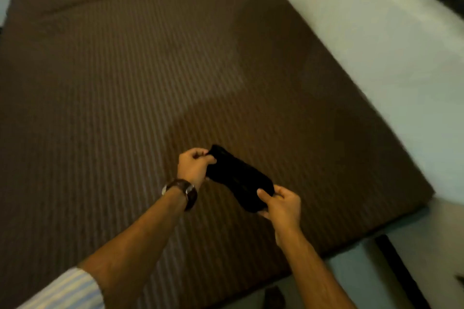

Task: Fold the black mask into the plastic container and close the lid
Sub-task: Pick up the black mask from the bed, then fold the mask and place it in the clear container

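Left hand (194,167) and right hand (282,204) pinch mask (238,178) ends (above bed (150,70))

Black mask (238,178), bunched lengthwise, held slanting above striped bedding.

I am wearing a round, metal-cased wristwatch on a dark brown strap (183,190), and it is sitting just above my left hand (194,165). I am wearing a light shirt with pale blue and white stripes; its sleeve (72,291) is bunching up near my left elbow. My right forearm and right hand (282,204) are showing bare.
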